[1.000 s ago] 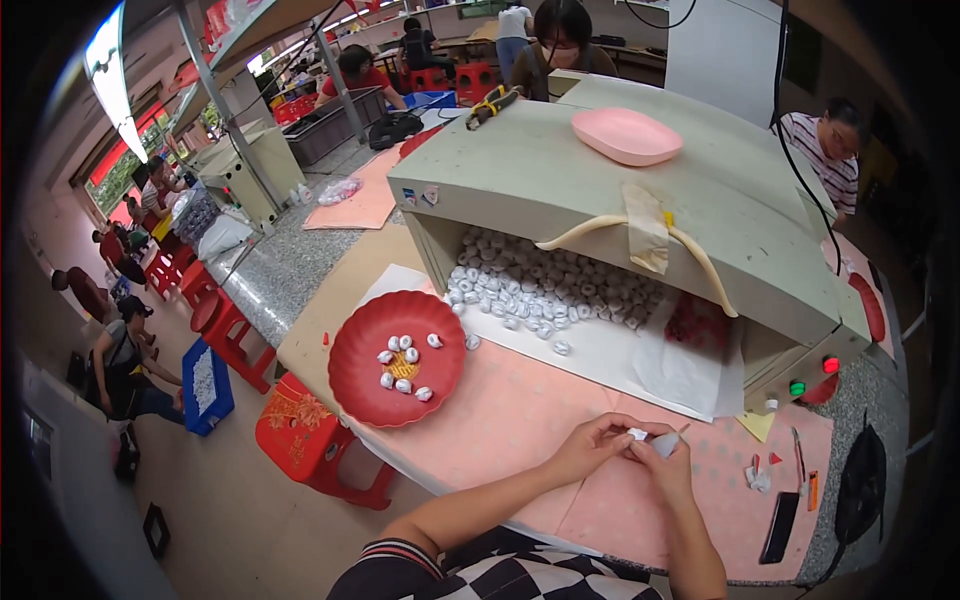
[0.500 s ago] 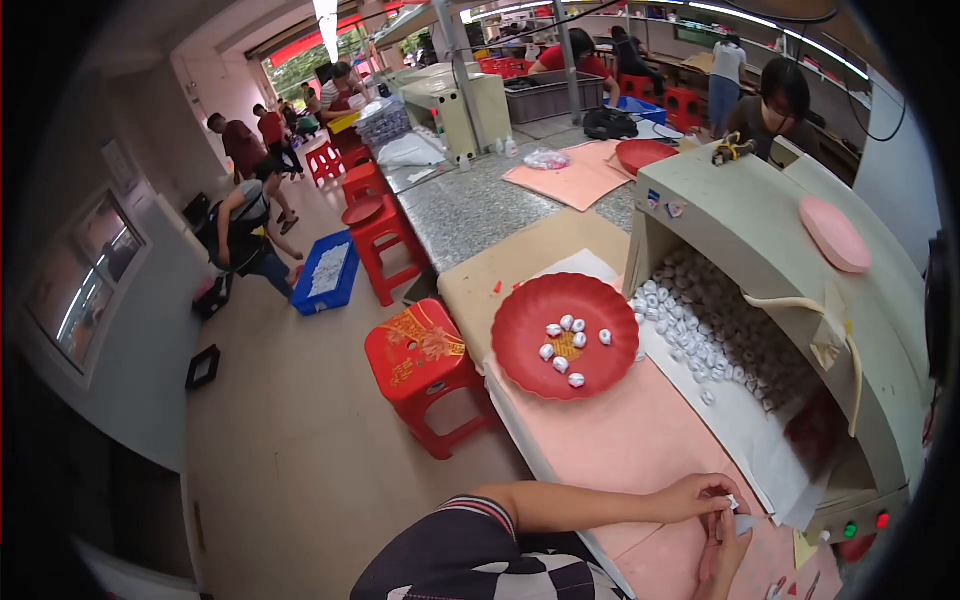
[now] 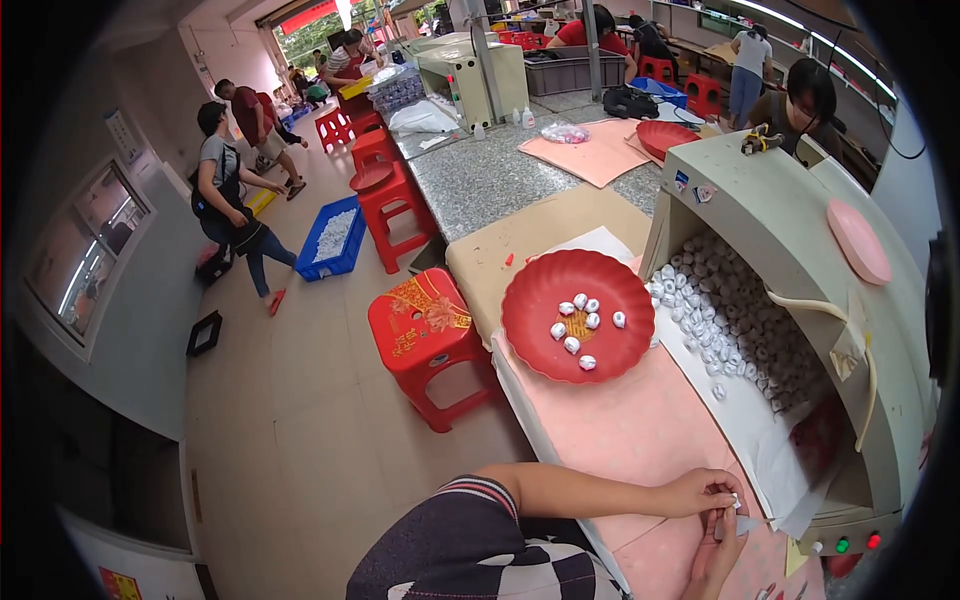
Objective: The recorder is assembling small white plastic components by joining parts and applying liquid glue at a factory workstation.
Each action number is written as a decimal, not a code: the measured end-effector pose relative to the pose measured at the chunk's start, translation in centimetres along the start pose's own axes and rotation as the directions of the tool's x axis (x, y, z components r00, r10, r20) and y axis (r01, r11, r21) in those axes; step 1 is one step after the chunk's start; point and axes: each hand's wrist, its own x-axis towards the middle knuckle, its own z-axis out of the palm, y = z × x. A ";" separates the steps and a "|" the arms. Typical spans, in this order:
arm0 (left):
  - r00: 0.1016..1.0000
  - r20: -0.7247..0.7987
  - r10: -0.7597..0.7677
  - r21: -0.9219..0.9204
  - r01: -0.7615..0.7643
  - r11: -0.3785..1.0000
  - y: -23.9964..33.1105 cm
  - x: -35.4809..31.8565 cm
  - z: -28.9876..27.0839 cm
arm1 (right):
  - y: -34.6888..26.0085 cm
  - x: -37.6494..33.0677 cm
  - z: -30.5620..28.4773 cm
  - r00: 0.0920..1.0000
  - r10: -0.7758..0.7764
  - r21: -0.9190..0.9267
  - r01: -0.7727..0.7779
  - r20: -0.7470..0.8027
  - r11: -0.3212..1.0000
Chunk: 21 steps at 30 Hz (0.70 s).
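Low on the right, my two hands meet over the pink-covered bench. My left hand (image 3: 697,493) is closed in a pinch on a small white piece (image 3: 737,501). Just below it, my right hand (image 3: 722,550) is curled round a pale translucent object (image 3: 740,524) with a thin pointed tip; its kind is partly hidden by the fingers. Farther up the bench, a red scalloped plate (image 3: 530,335) holds several small white rounded pieces (image 3: 588,362). Many more white pieces (image 3: 700,320) lie heaped under the curved grey-green machine hood (image 3: 800,240), right of the plate.
Small tools (image 3: 785,592) lie by the lower edge, near my right forearm. A red stool (image 3: 425,320) stands against the bench's left side. On the floor is a blue crate (image 3: 335,240) of white pieces, with a person (image 3: 225,190) beside it. Another person (image 3: 800,100) sits behind the hood.
The view has shifted slightly, so the bench things appear a little farther right. My hands stay together in nearly the same pose. The person by the blue crate has straightened up.
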 end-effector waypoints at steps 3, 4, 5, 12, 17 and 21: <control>1.000 0.012 0.017 0.023 -0.017 1.000 -0.8 0.1 -0.4 | 0.4 0.0 -0.3 1.000 0.001 0.028 -0.001 -0.007 1.000; 1.000 0.028 0.013 0.022 -0.014 1.000 -0.8 0.0 -0.7 | 0.5 0.1 -0.4 1.000 0.003 0.041 -0.003 0.010 0.999; 0.999 0.048 0.010 0.025 -0.011 1.000 -0.7 0.0 -1.0 | 0.4 0.2 0.1 1.000 -0.005 0.035 0.005 -0.001 0.999; 0.996 0.027 -0.089 0.090 0.087 0.992 1.0 0.1 -1.1 | -0.1 0.0 0.5 0.999 0.029 0.082 -0.031 0.026 0.996; 0.873 -0.116 0.473 0.959 -0.026 0.283 10.9 -3.4 -6.3 | -1.5 0.6 -0.1 0.998 0.009 -0.255 -0.026 -0.066 0.967; 0.706 -0.310 0.637 0.878 0.469 -0.092 15.9 -5.9 -14.4 | -2.7 0.9 -0.9 0.991 0.114 -0.469 -0.131 -0.065 0.873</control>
